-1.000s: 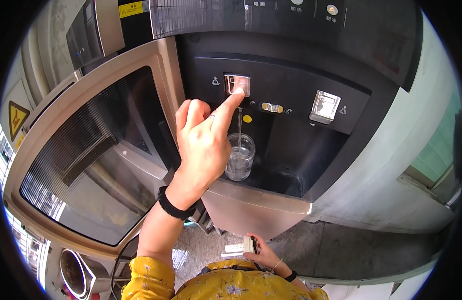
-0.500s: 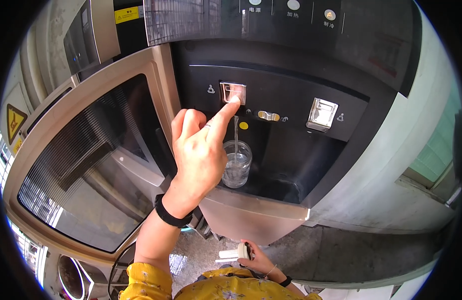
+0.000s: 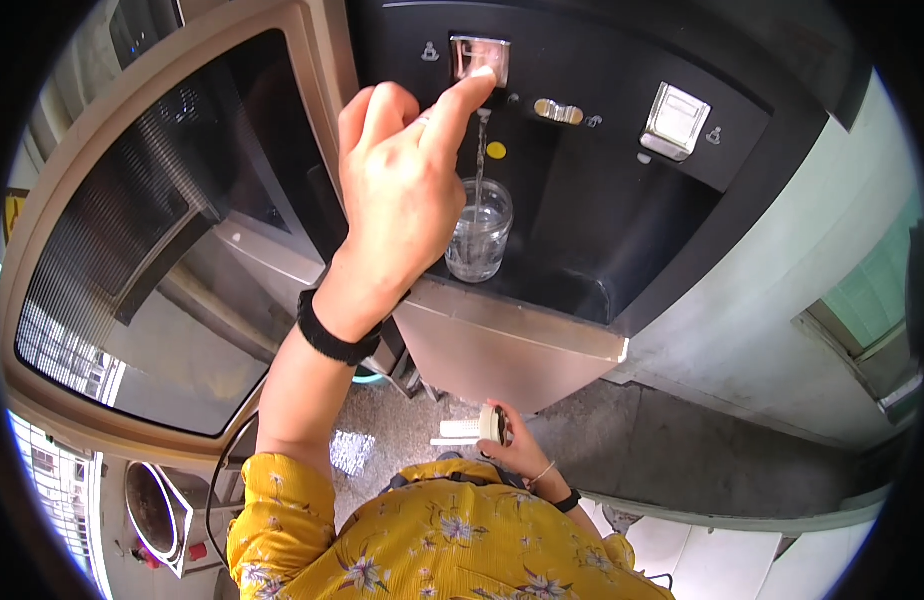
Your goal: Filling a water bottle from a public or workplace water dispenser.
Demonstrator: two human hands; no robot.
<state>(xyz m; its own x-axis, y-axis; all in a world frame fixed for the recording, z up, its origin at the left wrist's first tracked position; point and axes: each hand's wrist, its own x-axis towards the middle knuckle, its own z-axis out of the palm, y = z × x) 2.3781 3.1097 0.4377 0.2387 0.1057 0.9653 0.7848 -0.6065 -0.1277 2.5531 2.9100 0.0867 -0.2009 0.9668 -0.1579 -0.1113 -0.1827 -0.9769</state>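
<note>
Now view is dipping; filling is continuing, water (image 3: 481,150) running into clear jar (image 3: 481,245) under silver lever (image 3: 470,52). Left hand (image 3: 404,185) pressing lever, grasping nothing; right hand (image 3: 523,450) gripping white strainer lid (image 3: 485,427).

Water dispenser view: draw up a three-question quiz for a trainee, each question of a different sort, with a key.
1. Multiple choice. What is a finger of the left hand on?
a) the right-hand silver button
b) the left-hand silver button
c) the oval slider
2. True or false: the right hand is empty.
3. Short answer: where does the stream of water fall?

Key:
1. b
2. False; it holds a pale piece with a tube-like part.
3. Into the clear cup in the dispenser's recess.
</note>
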